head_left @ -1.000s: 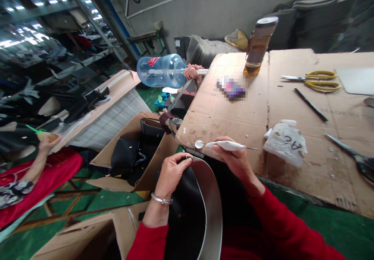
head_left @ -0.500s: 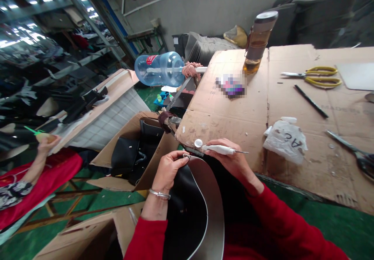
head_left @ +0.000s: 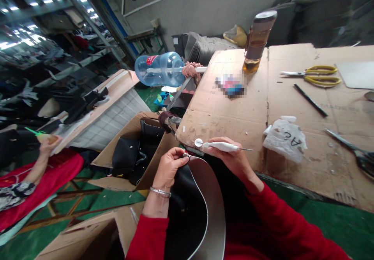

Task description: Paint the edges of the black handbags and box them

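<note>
Stained cardbd (head_left: 245,110), curved blk sheet (head_left: 187,221), slim tool (head_left: 224,147)

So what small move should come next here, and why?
Probably to bring the white tool over to the edge of the black piece: the right hand holds the tool with one end at the white disc, contact unclear, while the left hand pinches that edge close by.

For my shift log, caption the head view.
Left hand pinches a black sheet at its edge; right hand holds a white-handled tool.
</note>
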### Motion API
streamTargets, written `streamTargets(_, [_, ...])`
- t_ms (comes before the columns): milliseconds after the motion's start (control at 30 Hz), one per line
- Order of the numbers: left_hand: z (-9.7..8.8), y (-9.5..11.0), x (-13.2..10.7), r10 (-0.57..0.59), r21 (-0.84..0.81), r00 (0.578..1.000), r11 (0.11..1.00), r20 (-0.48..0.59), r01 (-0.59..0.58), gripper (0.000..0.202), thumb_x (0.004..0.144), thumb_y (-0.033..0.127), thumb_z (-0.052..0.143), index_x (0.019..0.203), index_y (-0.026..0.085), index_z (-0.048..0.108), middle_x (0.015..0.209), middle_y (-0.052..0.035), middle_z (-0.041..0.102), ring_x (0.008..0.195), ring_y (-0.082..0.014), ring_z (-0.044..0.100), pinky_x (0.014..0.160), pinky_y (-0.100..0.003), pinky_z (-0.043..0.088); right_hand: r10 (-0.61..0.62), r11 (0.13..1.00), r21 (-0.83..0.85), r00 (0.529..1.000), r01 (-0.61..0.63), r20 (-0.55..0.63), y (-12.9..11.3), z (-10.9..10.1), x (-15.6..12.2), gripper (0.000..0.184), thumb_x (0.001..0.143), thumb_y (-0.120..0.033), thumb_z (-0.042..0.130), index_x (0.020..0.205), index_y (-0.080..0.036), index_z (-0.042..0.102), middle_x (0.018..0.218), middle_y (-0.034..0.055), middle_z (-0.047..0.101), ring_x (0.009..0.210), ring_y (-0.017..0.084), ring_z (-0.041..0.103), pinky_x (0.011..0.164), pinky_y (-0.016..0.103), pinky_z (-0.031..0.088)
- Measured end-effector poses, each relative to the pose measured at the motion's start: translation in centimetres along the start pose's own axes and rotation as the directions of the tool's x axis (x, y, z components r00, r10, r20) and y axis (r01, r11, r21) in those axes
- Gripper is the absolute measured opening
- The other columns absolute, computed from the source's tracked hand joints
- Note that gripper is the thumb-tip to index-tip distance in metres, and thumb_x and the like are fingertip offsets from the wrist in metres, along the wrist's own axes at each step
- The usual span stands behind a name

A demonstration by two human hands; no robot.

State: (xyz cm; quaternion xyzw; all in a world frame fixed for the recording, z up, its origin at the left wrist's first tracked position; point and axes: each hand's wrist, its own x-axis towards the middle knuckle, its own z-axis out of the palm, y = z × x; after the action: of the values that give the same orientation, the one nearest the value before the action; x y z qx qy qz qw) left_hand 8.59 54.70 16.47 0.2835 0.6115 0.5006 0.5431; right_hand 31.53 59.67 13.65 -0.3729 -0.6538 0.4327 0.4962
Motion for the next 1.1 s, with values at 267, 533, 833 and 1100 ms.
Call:
streamTargets(267, [-0.2,0.4,-0.3,-0.005,0.013,0.998,1.0,0.064,0.005,0.036,0.054,0.019,0.093,0.079,0.016,0.067,0.073,-0.0011,0.074,0.064,-0.0122,0.065,0.062,-0.02,0.049,-0.112,0.984,0.161,0.971,0.079,0.209,-0.6,-0.7,0.3,0.024,0.091,-0.045,0.08,0.103,-0.024,0.08,0.097,0.0054,0.076,0.084,0.021,0.071,0.078,0.032,0.056])
streamTargets(533, [0.1,1.3,-0.6,-0.01,0.043,0.996,0.999,0.083,0.007,0.038,0.052,0.019,0.096,0.079,0.015,0.068,0.076,-0.0013,0.074,0.067,-0.0118,0.066,0.065,-0.019,0.049,-0.108,0.97,0.238,0.963,0.048,0.247,-0.4,-0.8,0.4,0.031,0.089,-0.05,0.081,0.101,-0.021,0.079,0.095,0.0055,0.075,0.08,0.019,0.07,0.07,0.028,0.055])
streamTargets(833, [0.6,1.8,-1.3,-0.003,0.058,0.997,0.998,0.081,-0.001,0.038,0.052,0.019,0.095,0.078,0.015,0.067,0.076,-0.0021,0.074,0.068,-0.0128,0.066,0.066,-0.02,0.049,-0.058,0.946,0.323,0.961,-0.034,0.272,-0.5,-0.8,0.4,0.033,0.087,-0.049,0.082,0.099,-0.018,0.08,0.098,0.0081,0.075,0.086,0.022,0.073,0.075,0.03,0.059])
streamTargets(1100, [1.2,1.6,-1.5,0.03,0.112,0.994,0.993,0.107,-0.042,0.033,0.057,0.022,0.093,0.079,0.016,0.069,0.077,-0.0021,0.074,0.071,-0.0141,0.066,0.07,-0.023,0.051,-0.088,0.954,0.3,0.958,0.003,0.272,-0.7,-1.1,0.6,0.03,0.09,-0.049,0.079,0.098,-0.019,0.08,0.096,0.0063,0.076,0.084,0.02,0.072,0.078,0.029,0.059])
